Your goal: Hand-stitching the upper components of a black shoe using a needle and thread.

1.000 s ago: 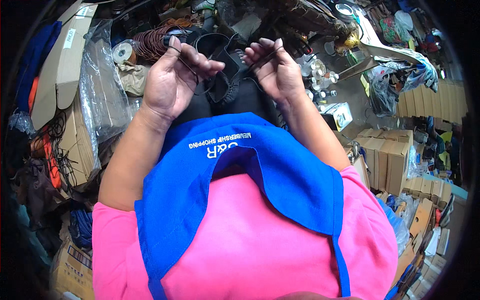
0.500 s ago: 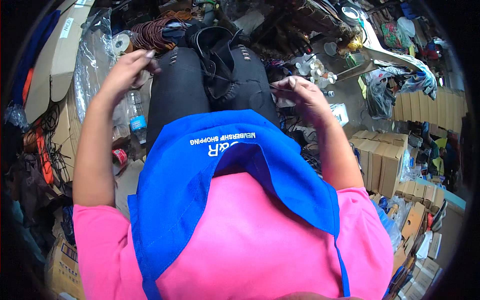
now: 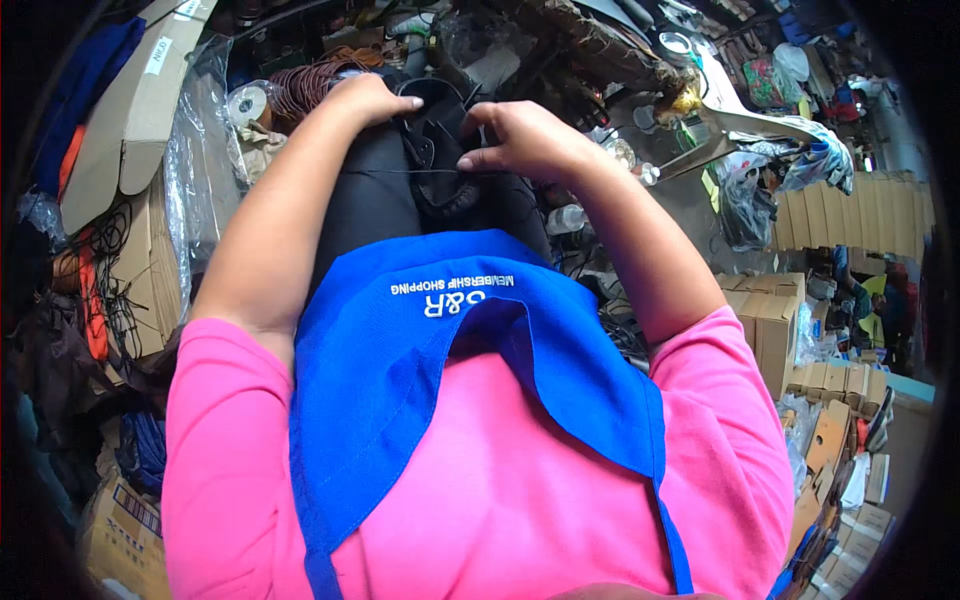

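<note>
A black shoe (image 3: 440,150) with eyelets and a dark sole edge is held between my knees, its opening toward the far side. My left hand (image 3: 372,100) is at the left of the opening, curled, with its thumb against the collar; the fingers and anything in them are hidden. On the right, my right hand (image 3: 520,140) reaches over the shoe with bent fingers and thumb around the edge of its upper. A thin dark thread (image 3: 385,173) stretches across my lap and passes over the shoe toward my right thumb. A blue apron (image 3: 400,300) covers my upper thighs.
Beyond my left knee are a thread spool (image 3: 247,103) and coiled brown cord (image 3: 300,88). Clear plastic sheeting (image 3: 195,160) and cardboard (image 3: 130,120) stand at left. Cardboard boxes (image 3: 765,315) are stacked at right, and a small clear bottle (image 3: 567,219) lies by my right thigh.
Both hands have come inward from wide apart, beside my knees, to the shoe. The thread now shows across my lap, and the view has shifted slightly.
</note>
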`<state>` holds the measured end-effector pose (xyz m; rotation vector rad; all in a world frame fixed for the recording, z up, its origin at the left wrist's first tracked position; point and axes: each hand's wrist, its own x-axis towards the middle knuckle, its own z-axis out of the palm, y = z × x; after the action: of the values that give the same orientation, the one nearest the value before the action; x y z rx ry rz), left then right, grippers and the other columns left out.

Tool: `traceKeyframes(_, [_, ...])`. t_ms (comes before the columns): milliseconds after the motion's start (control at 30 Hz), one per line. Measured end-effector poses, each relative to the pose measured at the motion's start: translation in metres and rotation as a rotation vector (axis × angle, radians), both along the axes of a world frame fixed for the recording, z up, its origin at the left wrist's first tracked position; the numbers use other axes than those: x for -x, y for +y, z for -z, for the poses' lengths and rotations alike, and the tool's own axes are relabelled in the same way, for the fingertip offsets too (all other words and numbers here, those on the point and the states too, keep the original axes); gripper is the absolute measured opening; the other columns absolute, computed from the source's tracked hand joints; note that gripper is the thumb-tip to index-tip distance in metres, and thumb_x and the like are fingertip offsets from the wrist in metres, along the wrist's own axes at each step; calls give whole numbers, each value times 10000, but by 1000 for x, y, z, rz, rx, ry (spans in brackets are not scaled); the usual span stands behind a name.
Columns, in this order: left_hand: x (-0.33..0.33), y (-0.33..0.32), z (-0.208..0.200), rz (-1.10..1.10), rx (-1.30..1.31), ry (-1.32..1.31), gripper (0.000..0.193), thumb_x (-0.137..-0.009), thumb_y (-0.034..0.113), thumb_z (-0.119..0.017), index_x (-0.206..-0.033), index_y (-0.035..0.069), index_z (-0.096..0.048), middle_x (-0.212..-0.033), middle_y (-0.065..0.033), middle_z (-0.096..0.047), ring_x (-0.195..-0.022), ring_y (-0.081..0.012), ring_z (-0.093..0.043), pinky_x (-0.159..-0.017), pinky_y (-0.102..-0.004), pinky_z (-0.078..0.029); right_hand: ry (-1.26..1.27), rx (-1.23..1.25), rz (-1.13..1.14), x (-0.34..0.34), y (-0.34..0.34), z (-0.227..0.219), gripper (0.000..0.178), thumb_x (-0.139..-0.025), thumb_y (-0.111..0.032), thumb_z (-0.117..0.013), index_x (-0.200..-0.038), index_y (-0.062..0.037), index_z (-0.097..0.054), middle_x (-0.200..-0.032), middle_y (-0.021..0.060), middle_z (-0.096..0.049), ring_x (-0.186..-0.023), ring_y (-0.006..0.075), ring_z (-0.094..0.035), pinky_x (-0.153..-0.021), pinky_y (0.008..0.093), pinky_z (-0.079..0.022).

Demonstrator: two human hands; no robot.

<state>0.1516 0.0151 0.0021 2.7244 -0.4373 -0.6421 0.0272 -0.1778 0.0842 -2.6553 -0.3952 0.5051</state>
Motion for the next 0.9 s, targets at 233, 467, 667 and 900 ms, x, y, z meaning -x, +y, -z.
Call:
traceKeyframes(233, [-15,10,17,27,-73,-52,570,-708,503,-702,-1013,21,-689,-1072,-197,-652,-992,-326,-633,-873,-403,-487,119,-109,172,21,-3,36,327,-836,-316,-671,-791,4,-625,-632,77,-568,-608,130,-511,-571,339,-434])
traceKeyframes(467, [-19,-11,29,-3,-96,-84,484,-778,423,-702,-1086,52,-665,-1145,-188,-623,-1083,-304,-596,-903,-404,-481,-119,-281,387,62,0,54,348,-821,-378,-645,-781,-33,-671,-752,133,-627,-757,269,-623,-693,380,-443])
traceKeyframes(667, [-2,-8,28,-31,66,-237,388,-770,356,-708,-994,42,-677,-990,-188,-657,-961,-338,-623,-843,-413,-481,-18,-302,438,58,2,51,329,-826,-338,-706,-812,-11,-676,-709,25,-611,-653,86,-543,-610,280,-457])
traceKeyframes(900, [105,3,-13,437,806,-332,316,-755,309,-726,-916,54,-633,-884,-130,-608,-818,-317,-616,-705,-401,-496,229,-344,390,25,-27,53,314,-854,-323,-684,-725,-42,-626,-596,-49,-499,-567,34,-411,-492,257,-343])
